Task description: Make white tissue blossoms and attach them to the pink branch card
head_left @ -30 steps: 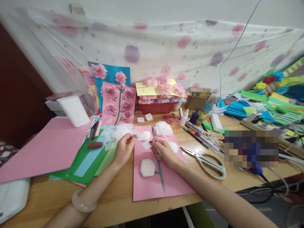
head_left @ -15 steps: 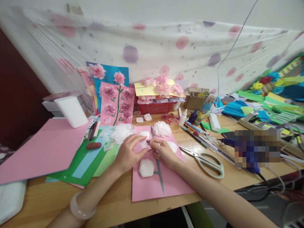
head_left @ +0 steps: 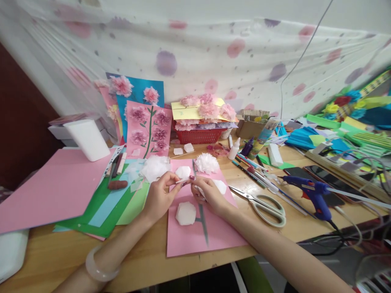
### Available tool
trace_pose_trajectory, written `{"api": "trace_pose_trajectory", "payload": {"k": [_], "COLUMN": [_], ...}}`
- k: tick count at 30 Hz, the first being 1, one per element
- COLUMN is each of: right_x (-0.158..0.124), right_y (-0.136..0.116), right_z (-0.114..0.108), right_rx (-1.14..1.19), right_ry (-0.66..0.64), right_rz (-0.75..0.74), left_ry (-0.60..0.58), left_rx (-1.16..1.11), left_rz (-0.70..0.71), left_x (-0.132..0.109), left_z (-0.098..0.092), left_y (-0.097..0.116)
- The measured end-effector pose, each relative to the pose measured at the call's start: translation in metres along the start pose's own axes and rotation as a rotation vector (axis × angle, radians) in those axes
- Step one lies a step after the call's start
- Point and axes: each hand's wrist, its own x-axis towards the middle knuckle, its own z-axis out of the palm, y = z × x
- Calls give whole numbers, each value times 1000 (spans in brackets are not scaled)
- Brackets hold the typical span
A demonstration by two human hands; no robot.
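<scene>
- While two bare hands meet over a pink sheet [head_left: 180, 242] on the desk [head_left: 143, 248], a small white paper piece [head_left: 183, 180] sits between them, mostly covered by the fingers, its full outline hard to make out.
- The left hand [head_left: 161, 195], a pale bangle [head_left: 100, 270] on its wrist, has thumb and forefinger pinched closed on one end of the piece.
- The right hand [head_left: 210, 193] pinches the other end, thumb against forefinger; its remaining fingers curl under, and whether they grip the white paper glimpsed there cannot be told.
- Passing behind the right hand, a gray-green painted stem [head_left: 203, 228] is hidden midway.
- Three white paper pads [head_left: 186, 213] lie on the pink sheet, one partly blocked by the right hand, near one fluffy white flower [head_left: 207, 162].
- Five purple-pink flowers dot a propped pink card [head_left: 146, 140]; it overlaps a blue card [head_left: 140, 89] showing two large pink blooms.
- Two small white squares [head_left: 178, 151] rest before one red basket [head_left: 200, 137], its contents largely covered.
- At right lie one pair of scissors [head_left: 265, 205], one blue glue gun [head_left: 308, 187] and two phones [head_left: 330, 179], one partly hidden beneath the gun.
</scene>
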Motion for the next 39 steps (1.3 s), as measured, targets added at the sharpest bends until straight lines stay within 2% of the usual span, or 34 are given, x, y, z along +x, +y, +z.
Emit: {"api": "trace_pose_trajectory", "payload": {"k": [3, 10, 14, 17, 20, 26, 32, 39], "right_x": [-2, -1, 1, 1, 1, 0, -2, -3], "right_y": [-1, -1, 1, 1, 1, 0, -2, -3], "right_z": [1, 1, 0, 0, 0, 0, -1, 1], "right_rx": [-10, -62, -103, -113, -80, 4, -14, -147], "right_ry": [-5, 14, 31, 35, 35, 37, 12, -22], "right_rz": [-13, -32, -51, -68, -71, -22, -26, -19], "left_ry": [9, 25, 36, 43, 67, 111, 99, 72], "left_rx": [17, 196, 186, 175, 207, 230, 254, 359], "left_rz": [7, 119, 153, 249, 356, 403, 469, 625], "left_x": [0, 1, 1, 2, 4, 4, 4, 5], "left_z": [-1, -4, -4, -4, -4, -5, -7, -9], "left_y": [-2, -6, -4, -2, -2, -3, -6, -7]}}
